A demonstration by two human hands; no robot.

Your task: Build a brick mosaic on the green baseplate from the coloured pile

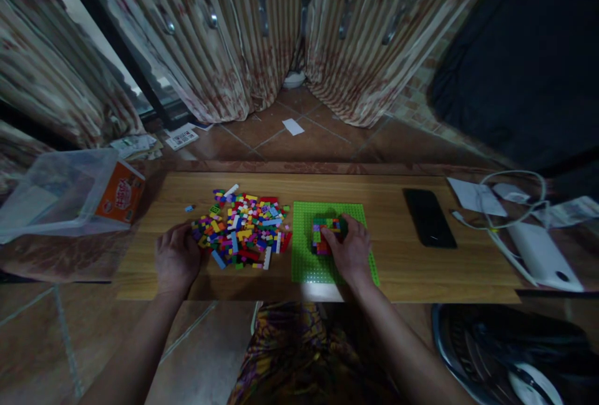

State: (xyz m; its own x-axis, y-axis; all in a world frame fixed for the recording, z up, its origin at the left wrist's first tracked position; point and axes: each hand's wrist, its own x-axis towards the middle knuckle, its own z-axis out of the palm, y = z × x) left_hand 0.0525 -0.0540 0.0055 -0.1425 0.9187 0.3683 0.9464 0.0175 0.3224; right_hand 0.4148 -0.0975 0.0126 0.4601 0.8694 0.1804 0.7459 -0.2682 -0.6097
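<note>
A block built of many coloured toy bricks (322, 244) stands on the green studded baseplate (304, 271). My right hand (352, 249) is closed round its right side, thumb on top and fingers along the far right edge, hiding part of it. On the wooden tabletop to the left lies a heap of loose toy bricks (248, 230) in many colours and lengths. At the heap's left edge rests my left hand (178, 258), its fingers curled downward. The fingertips are hidden, so what they hold, if anything, does not show.
A black phone (429, 218) lies right of the baseplate. Farther right are a white cable (515, 227) and a white box-shaped device (545, 255). A clear plastic bin (60, 186) with an orange label stands left of the table (393, 280). One small blue brick (189, 208) lies apart from the heap.
</note>
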